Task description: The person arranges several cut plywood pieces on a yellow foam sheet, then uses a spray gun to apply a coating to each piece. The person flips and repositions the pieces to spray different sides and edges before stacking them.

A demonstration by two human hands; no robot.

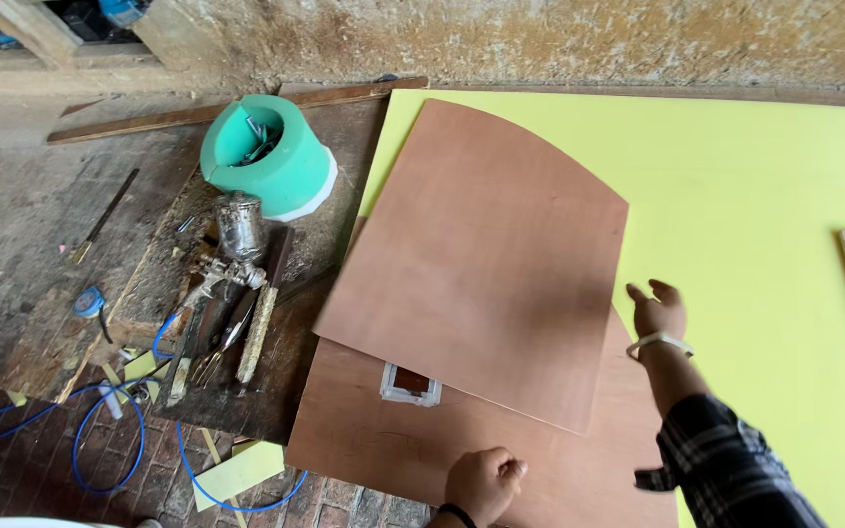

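Two plywood sheets [481,264] lie stacked askew on yellow board [735,176]; right hand [657,311] hovers open-fingered beside them, left hand [484,481] seemingly fisted, steadying the lower sheet.

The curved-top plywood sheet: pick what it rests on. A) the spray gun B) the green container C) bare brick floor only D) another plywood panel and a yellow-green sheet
D: the curved-top plywood sheet overlaps a second plywood panel under its lower edge, and both lie over the yellow-green sheet. The right hand is at its right edge, and the left hand rests on the lower panel.
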